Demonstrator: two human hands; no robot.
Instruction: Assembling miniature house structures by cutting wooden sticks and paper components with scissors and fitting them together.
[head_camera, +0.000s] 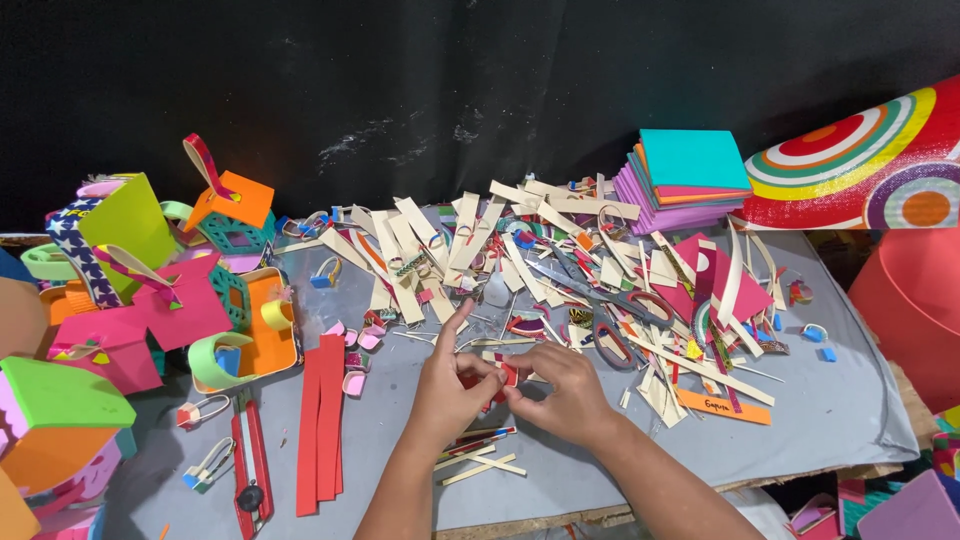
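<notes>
My left hand (447, 385) and my right hand (562, 392) meet at the middle of the grey work mat (830, 410). Both pinch a small red paper strip piece (508, 375) between their fingertips. My left index finger points up and away. Just beyond the hands lies a heap of cream paper strips (470, 245) mixed with coloured scraps. Scissors with dark handles (610, 320) lie just right of the hands, partly buried in strips. A few thin strips (478, 455) rest under my wrists.
Long red strips (320, 420) and a red utility knife (250, 470) lie at the left. Coloured paper boxes (130, 290) crowd the left edge. A stack of coloured paper sheets (685, 180) sits at the back right, by a ringed patterned roll (860, 160) and a red tub (915, 300).
</notes>
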